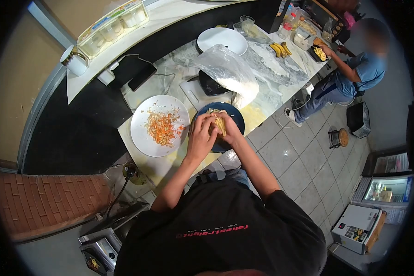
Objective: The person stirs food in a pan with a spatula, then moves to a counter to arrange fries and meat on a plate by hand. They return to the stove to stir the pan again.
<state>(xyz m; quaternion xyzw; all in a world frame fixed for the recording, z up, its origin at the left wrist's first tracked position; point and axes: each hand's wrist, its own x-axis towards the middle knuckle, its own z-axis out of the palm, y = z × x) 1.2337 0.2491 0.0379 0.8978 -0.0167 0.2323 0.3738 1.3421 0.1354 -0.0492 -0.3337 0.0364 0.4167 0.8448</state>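
Note:
My left hand (201,134) and my right hand (232,132) come together over a dark blue plate (237,116). Between them they grip a clump of pale yellow food (221,125) that looks like strips; its exact kind is not clear, and my fingers cover much of it. Left of my hands, a white plate (140,141) holds shredded orange and pale food (163,129), possibly carrot. Just beyond the blue plate, a clear plastic bag (227,69) with something pale inside lies partly over a black-and-white device (188,92).
Farther along the marble counter are an empty white plate (221,40), bananas (280,49), a clear container (303,39) and a bottle (287,25). A person in a blue shirt (370,69) stands at the far end, hands at a dark tray (318,54). A phone (141,77) and cables lie left.

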